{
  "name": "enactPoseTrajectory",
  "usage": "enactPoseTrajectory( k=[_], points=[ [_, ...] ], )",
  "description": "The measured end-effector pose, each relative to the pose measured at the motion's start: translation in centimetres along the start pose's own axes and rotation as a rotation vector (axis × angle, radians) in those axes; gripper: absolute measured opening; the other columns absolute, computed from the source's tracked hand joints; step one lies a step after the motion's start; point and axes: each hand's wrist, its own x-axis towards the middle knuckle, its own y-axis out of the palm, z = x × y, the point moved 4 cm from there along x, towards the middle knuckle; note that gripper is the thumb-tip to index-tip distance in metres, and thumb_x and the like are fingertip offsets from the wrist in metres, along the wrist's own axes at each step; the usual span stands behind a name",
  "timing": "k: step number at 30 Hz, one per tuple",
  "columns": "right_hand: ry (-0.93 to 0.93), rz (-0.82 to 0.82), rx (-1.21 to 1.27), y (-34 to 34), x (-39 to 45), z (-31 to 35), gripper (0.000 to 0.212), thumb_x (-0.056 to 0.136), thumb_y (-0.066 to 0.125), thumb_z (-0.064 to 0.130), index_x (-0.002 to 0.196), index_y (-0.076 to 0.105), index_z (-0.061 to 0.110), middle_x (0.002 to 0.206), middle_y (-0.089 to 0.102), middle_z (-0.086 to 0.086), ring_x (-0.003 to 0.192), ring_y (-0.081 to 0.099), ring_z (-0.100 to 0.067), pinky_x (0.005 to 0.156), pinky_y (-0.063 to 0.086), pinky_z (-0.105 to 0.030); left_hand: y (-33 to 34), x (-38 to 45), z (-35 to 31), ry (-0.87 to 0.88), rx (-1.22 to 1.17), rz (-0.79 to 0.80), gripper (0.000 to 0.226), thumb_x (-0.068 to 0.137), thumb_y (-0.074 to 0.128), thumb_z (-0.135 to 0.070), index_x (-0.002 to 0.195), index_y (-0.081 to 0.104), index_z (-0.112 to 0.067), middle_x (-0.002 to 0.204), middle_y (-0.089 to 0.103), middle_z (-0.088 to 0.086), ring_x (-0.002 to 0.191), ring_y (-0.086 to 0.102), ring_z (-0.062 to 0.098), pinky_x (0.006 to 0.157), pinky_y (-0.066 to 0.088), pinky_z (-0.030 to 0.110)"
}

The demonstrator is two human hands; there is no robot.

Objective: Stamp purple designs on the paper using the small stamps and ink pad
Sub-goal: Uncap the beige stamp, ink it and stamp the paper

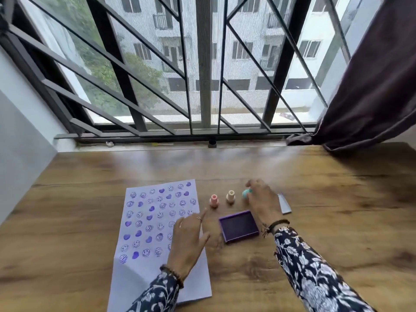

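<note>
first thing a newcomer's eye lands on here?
Probably the paper at lower left of the wooden table, covered with rows of purple smileys and hearts, with the left hand resting on its right edge. Next, the open purple ink pad to its right, and the right hand beyond it closing on a teal stamp, beside a cream stamp and a pink stamp.
</note>
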Motion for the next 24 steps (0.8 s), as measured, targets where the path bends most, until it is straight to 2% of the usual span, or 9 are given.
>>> enactPoseTrajectory(
  k=[3,7,10,12,15,17,18,20,24],
  points=[
    [-0.032,0.073,-0.054,0.9,0.3,-0.2,0.028,0.09,0.048,0.009,0.116,0.056,0.01,0.121,0.056,-0.013,0.109,0.055,-0.032,0.082,0.048,-0.04,1.1,-0.9,1.3,-0.016,-0.038,0.087,0.061,0.086,0.057,-0.03,0.14,0.029,-0.024,0.141,0.046,-0.007,0.134,0.033,0.006,0.113,0.009,0.028],
    [-0.196,-0.083,-0.123,1.2,0.3,1.6,0.032,0.091,0.053,0.02,0.123,0.053,0.015,0.118,0.056,-0.008,0.112,0.049,-0.025,0.085,0.049,-0.038,1.3,-1.4,1.5,-0.023,-0.095,0.048,0.053,0.088,0.055,-0.026,0.136,0.034,-0.025,0.141,0.046,-0.009,0.134,0.033,0.004,0.115,0.004,0.027],
    [-0.239,0.05,-0.09,2.2,-0.1,3.0,0.032,0.092,0.047,0.015,0.124,0.053,0.017,0.122,0.057,-0.008,0.116,0.049,-0.026,0.089,0.048,-0.04,0.7,-1.1,0.8,-0.059,-0.228,0.004,0.047,0.088,0.057,-0.022,0.132,0.043,-0.022,0.134,0.053,-0.004,0.127,0.043,0.01,0.113,0.017,0.028],
    [-0.198,0.087,-0.085,2.6,-0.3,2.9,0.027,0.093,0.046,0.014,0.118,0.055,0.016,0.119,0.059,-0.009,0.112,0.052,-0.027,0.087,0.047,-0.038,0.0,-0.9,0.3,-0.235,-0.577,0.004,0.038,0.086,0.06,-0.014,0.123,0.054,-0.017,0.126,0.06,0.003,0.112,0.053,0.012,0.101,0.036,0.025],
    [-0.042,-0.002,0.369,1.3,-1.7,2.6,0.011,0.087,0.06,0.02,0.096,0.063,0.017,0.093,0.066,0.0,0.088,0.06,-0.016,0.074,0.047,-0.022,-0.6,-0.7,-0.5,-0.505,-1.121,0.073,0.027,0.088,0.056,-0.01,0.115,0.058,-0.01,0.108,0.065,0.008,0.091,0.06,0.012,0.08,0.048,0.024],
    [0.034,0.099,0.822,0.8,-3.7,3.1,0.003,0.083,0.065,0.019,0.084,0.065,0.022,0.08,0.066,0.006,0.074,0.061,-0.005,0.06,0.047,-0.006,-0.8,-0.6,-1.3,-0.575,-1.338,0.145,0.019,0.091,0.052,-0.012,0.109,0.058,-0.012,0.099,0.065,0.004,0.087,0.061,0.013,0.073,0.053,0.021],
    [0.052,0.166,0.979,0.9,-4.9,3.4,0.006,0.084,0.064,0.017,0.084,0.066,0.023,0.081,0.068,0.005,0.072,0.062,-0.003,0.06,0.049,-0.007,-1.0,-0.5,-1.7,-0.569,-1.416,0.171,0.017,0.091,0.051,-0.012,0.106,0.059,-0.013,0.095,0.065,0.003,0.086,0.061,0.015,0.071,0.055,0.021],
    [0.046,0.223,1.069,1.1,-7.0,3.6,0.009,0.086,0.061,0.016,0.088,0.066,0.023,0.087,0.07,0.003,0.075,0.064,0.0,0.065,0.053,-0.014,-1.1,-0.4,-2.5,-0.522,-1.491,0.201,0.018,0.091,0.051,-0.014,0.106,0.061,-0.009,0.089,0.069,0.004,0.083,0.065,0.015,0.071,0.056,0.019],
    [0.015,0.198,1.086,1.2,-9.2,3.8,0.016,0.091,0.054,0.014,0.092,0.063,0.026,0.088,0.069,0.012,0.082,0.063,0.005,0.078,0.05,-0.018,-1.2,-0.6,-3.0,-0.483,-1.48,0.187,0.015,0.084,0.06,-0.008,0.096,0.067,-0.004,0.074,0.074,0.006,0.069,0.07,0.011,0.066,0.058,0.016]
  ],
)
